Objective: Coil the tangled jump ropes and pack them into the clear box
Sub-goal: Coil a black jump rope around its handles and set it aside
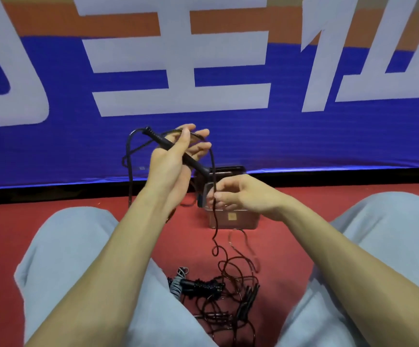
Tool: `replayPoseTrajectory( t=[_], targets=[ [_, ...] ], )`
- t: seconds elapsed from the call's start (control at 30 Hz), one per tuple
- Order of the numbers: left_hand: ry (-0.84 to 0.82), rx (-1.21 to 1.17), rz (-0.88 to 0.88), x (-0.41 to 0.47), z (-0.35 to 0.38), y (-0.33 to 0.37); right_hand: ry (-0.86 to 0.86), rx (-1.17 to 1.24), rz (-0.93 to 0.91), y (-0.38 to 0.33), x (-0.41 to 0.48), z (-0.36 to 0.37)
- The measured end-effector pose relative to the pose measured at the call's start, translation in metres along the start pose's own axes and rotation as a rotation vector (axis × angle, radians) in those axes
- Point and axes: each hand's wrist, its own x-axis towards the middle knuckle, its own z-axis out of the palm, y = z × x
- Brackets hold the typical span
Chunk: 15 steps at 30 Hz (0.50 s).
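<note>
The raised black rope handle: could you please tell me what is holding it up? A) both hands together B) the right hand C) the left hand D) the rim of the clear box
C: the left hand holds the black handle with its thumb across it, while the right hand only pinches the cord.

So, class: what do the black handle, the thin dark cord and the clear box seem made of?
Black stick-shaped jump-rope handle: matte, ridged, probably plastic or rubber. Thin dark cord: smooth, holds springy loops, likely plastic. Clear rectangular box: see-through, rigid walls, likely plastic.

Left hand [176,154] high, right hand [238,196] pinching.
</note>
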Motion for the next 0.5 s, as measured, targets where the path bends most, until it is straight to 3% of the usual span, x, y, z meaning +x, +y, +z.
replayPoseTrajectory(
  t=[0.13,0.3,0.5],
  targets=[
    [0.051,-0.041,-0.005,0.000,-0.002,0.003,0.129,-0.003,-0.064,-0.003,0.001,0.002],
    [0.099,0.087,-0.026,0.001,-0.003,0.000,0.352,0.391,-0.109,-0.008,0.001,-0.008],
    [0.010,0.371,-0.194,-0.007,0.002,-0.017,0.423,0.821,-0.227,-0.022,-0.003,-0.023]
  ],
)
